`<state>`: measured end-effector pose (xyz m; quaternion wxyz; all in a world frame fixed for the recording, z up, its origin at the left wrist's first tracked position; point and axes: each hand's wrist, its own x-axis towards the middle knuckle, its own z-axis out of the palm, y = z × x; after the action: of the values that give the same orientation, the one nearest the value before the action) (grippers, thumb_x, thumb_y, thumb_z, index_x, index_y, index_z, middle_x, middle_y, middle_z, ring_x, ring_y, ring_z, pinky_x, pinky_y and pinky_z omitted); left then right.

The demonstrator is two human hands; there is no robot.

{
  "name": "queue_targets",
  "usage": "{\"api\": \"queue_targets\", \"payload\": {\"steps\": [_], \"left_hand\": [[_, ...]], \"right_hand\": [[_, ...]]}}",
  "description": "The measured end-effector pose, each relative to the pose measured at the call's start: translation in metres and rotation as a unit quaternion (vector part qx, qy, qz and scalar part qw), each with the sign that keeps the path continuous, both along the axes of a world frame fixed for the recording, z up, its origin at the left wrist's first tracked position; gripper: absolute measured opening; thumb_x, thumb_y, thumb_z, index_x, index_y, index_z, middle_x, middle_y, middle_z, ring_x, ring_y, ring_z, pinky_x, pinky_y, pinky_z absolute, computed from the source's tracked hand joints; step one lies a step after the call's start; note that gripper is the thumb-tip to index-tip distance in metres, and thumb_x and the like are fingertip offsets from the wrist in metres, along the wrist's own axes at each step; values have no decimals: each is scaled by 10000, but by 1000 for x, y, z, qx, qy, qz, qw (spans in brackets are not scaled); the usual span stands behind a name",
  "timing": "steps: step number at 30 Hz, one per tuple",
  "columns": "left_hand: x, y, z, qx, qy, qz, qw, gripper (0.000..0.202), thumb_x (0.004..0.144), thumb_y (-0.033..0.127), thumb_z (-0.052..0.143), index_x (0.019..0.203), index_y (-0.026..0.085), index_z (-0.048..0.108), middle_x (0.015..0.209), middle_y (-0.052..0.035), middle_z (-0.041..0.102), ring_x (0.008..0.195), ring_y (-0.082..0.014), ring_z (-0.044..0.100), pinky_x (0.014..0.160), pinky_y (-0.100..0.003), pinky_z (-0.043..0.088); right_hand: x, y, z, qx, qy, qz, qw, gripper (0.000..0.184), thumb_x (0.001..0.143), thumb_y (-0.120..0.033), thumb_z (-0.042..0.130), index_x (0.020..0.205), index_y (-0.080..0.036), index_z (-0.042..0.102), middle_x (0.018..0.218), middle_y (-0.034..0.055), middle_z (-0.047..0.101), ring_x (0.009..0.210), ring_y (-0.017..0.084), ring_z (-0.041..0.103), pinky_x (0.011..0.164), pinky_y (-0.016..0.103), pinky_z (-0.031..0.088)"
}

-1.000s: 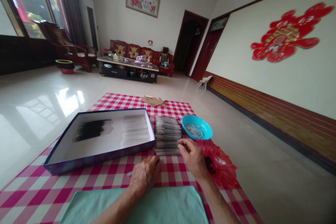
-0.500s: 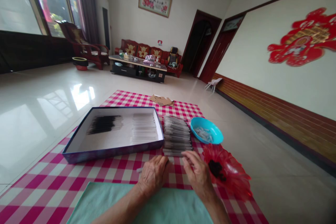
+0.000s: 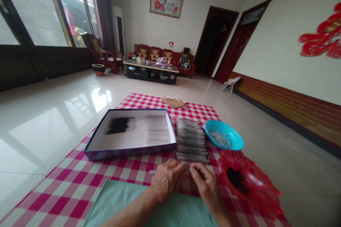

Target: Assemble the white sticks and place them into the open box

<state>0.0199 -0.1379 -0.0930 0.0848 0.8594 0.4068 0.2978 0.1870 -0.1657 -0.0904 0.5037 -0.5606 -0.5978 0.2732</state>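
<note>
Head camera view records the left hand [image 3: 168, 181] and the right hand [image 3: 205, 181] held close together above a pink-and-white checked cloth [image 3: 77, 170], just beyond a folded teal towel [image 3: 114, 198]. A thin pale rod [image 3: 152, 172] sits between the hands, with one end projecting left past the left hand and the rest mostly hidden. Left fingers [image 3: 176, 172] are pressed together and curled over the rod. Right fingers [image 3: 198, 174] are also pressed together, with the fingertips meeting the rod near the left hand; the exact pinch cannot be confirmed.

Nearest the hands, directly ahead, is a neat stack of slim pale sleeves with dark bands [image 3: 191, 140]. To its left stands an open, shallow navy box with a white interior [image 3: 130, 154], holding a row of black-tipped brushes [image 3: 119, 125] and a row of pale slender sticks [image 3: 157, 129]. To the right of the stack, a turquoise plastic bowl [image 3: 234, 142] holds small translucent pieces [image 3: 220, 139]. Just beside the right hand lies a red translucent flower-shaped dish [image 3: 255, 188] holding a dark clump [image 3: 236, 179]. Flattened brown cardboard scraps [image 3: 173, 102] lie at the cloth's far edge. The cloth is spread on a glossy tiled floor [image 3: 48, 120].
</note>
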Motion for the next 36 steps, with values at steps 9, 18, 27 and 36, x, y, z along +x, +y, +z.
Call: {"api": "queue_targets", "payload": {"steps": [9,18,27,36], "left_hand": [[0,-1,-4,29,-15,3,999,280,866,222,418,1098,265,569,753,-26,586,699,-171,560,611,-259,439],[0,-5,0,95,-88,18,991,222,904,265,439,1034,254,619,873,-58,576,766,-156,525,680,-262,448],[-1,-4,3,79,0,26,997,222,921,248,417,864,241,632,760,-33,571,715,-155,499,635,-256,415],[-20,3,48,87,39,112,989,235,925,253,390,866,231,617,799,-35,593,766,-165,529,684,-265,414]], "right_hand": [[19,-3,15,82,279,-186,938,236,795,-408,569,881,-190,560,850,41,664,649,165,629,598,300,523],[8,-6,19,100,222,-179,953,286,786,-468,590,881,-210,513,817,47,667,635,167,631,561,288,524],[-5,0,-11,12,300,-98,949,288,836,-462,519,936,-193,550,926,62,678,735,186,660,629,309,548],[-8,5,-30,-71,304,-51,949,384,798,-482,562,1061,-206,523,843,39,691,675,196,666,585,306,548]]}}
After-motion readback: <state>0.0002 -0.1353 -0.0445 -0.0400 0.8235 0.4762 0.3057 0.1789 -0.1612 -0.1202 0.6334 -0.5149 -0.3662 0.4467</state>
